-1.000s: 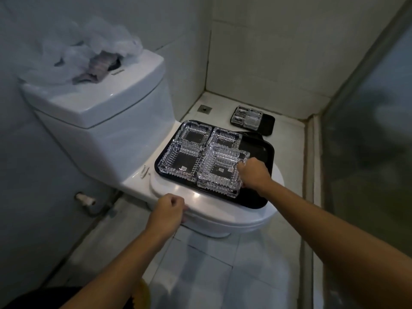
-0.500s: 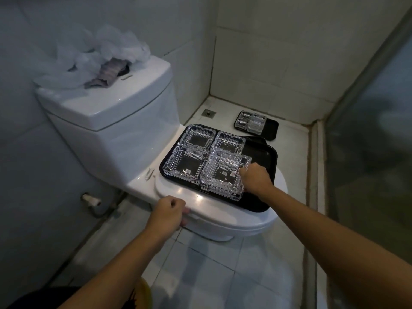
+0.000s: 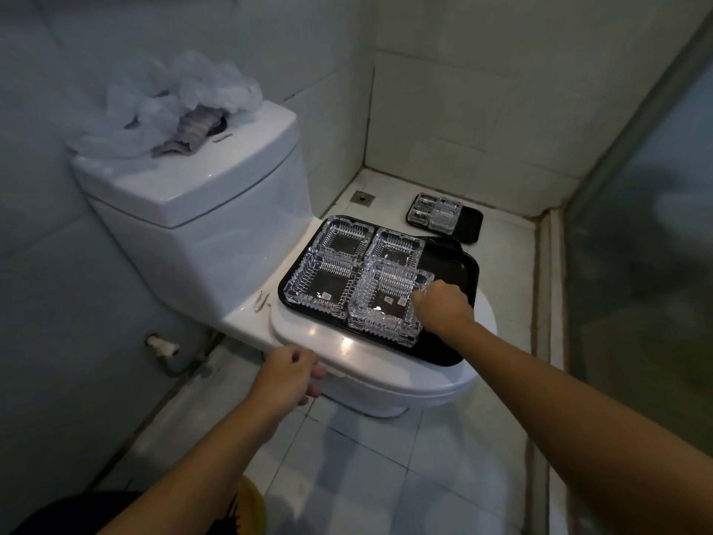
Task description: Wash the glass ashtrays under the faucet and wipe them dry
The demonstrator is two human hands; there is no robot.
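Note:
Several square cut-glass ashtrays lie on a black tray [image 3: 459, 272] that rests on the closed toilet lid. My right hand [image 3: 443, 308] grips the right rim of the nearest ashtray [image 3: 386, 303], which sits higher than the others, as if stacked on another or lifted. Beside it lie the front-left ashtray [image 3: 322, 283] and two at the back [image 3: 347, 239]. My left hand [image 3: 287, 374] is curled against the front left edge of the toilet lid [image 3: 347, 343], holding nothing else.
A second black tray [image 3: 468, 223] with more ashtrays [image 3: 436, 212] lies on the floor in the far corner, near a floor drain [image 3: 364, 196]. Crumpled plastic and a cloth [image 3: 193, 129] sit on the toilet tank. A glass partition [image 3: 648, 245] runs along the right.
The view has shifted slightly; my right hand stays closed on the nearest ashtray's rim, and my left hand stays at the lid's edge.

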